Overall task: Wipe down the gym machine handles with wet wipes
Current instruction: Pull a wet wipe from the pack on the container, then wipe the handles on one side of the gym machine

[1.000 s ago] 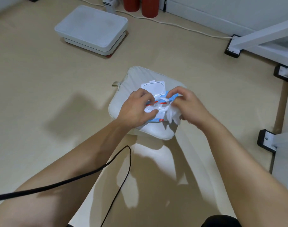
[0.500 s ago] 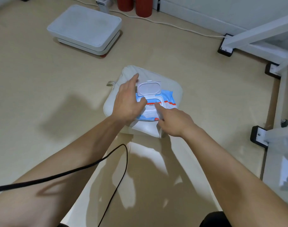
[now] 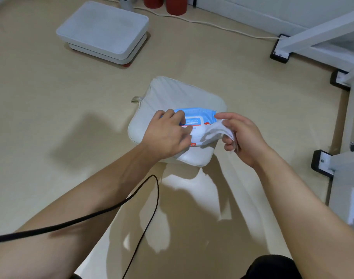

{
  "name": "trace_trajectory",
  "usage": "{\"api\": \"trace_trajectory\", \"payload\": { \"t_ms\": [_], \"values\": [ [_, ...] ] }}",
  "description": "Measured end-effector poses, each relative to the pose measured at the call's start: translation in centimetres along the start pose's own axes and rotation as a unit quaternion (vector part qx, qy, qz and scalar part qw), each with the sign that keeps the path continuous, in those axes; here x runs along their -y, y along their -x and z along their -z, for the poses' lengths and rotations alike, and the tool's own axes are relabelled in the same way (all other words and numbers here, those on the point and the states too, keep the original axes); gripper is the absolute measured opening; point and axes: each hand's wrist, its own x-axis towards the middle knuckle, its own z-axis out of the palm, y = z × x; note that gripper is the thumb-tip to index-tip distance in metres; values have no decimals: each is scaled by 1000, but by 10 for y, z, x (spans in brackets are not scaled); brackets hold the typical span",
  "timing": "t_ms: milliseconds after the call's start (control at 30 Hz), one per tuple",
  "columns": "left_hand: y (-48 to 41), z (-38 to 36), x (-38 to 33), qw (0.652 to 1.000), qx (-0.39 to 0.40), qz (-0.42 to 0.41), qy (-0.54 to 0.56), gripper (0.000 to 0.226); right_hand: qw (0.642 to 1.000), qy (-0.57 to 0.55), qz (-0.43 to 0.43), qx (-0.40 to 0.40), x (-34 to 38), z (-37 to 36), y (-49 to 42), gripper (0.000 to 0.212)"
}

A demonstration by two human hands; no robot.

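Note:
A blue and white pack of wet wipes (image 3: 198, 117) lies on a white square cushion (image 3: 172, 93) on the beige floor. Its flip lid looks closed. My left hand (image 3: 168, 135) presses down on the pack's near left part, fingers spread over it. My right hand (image 3: 240, 137) is just right of the pack and pinches a white wet wipe (image 3: 214, 131), which stretches from the fingers towards the pack. The white frame of the gym machine (image 3: 321, 31) runs along the right side; no handle is in view.
A white flat platform (image 3: 103, 27) sits on the floor at the back left. Two red cylinders (image 3: 166, 3) stand by the far wall, with a white cable (image 3: 222, 27) beside them. Black feet (image 3: 321, 164) of the machine rest at right. A black cable (image 3: 150, 198) crosses my left forearm.
The pack's lid, open half a second ago, now lies shut. My right hand has moved right and up, holding a wipe out from the pack. My left hand shifted onto the pack.

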Motion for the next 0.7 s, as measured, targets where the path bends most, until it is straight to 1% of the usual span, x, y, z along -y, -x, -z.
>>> {"api": "trace_trajectory", "payload": {
  "t_ms": [33,100,133,167,200,233,267,300,333,367,433,467,500,567,633,700],
  "values": [
    [-3,3,0,1000,6,12,18,24,999,-36,-12,12,2,-3,0,27],
    [-10,14,2,995,45,63,70,28,993,-104,-33,38,6,-8,2,25],
    [-14,21,2,987,64,97,108,32,989,-129,-40,51,7,-10,3,26],
    [-17,30,0,972,79,136,173,37,986,-150,-46,61,7,-12,5,28],
    [-18,39,-5,938,89,187,277,40,982,-169,-50,64,8,-15,8,30],
    [-19,50,-13,880,93,239,400,40,979,-185,-53,60,8,-17,14,33],
    [-18,61,-22,813,96,278,502,38,977,-199,-58,52,8,-18,21,35],
    [-15,73,-32,760,92,303,568,36,975,-206,-66,43,8,-20,32,37],
    [-10,83,-41,737,83,316,591,33,975,-207,-77,33,7,-23,47,38],
    [-1,94,-51,733,68,329,592,27,976,-199,-87,21,6,-26,63,39],
    [20,117,-72,749,42,351,560,16,977,-182,-108,5,2,-34,101,42],
    [31,129,-81,757,49,357,545,13,975,-184,-124,-1,2,-39,121,43],
    [41,140,-90,756,67,364,540,13,971,-193,-143,-6,2,-44,140,44],
    [57,170,-104,740,119,366,551,18,961,-215,-171,-13,9,-51,177,46],
    [66,204,-112,749,157,356,536,27,959,-222,-177,-17,23,-55,210,46],
    [72,237,-117,759,169,364,513,30,966,-198,-168,-16,43,-57,237,42]
  ]
}}
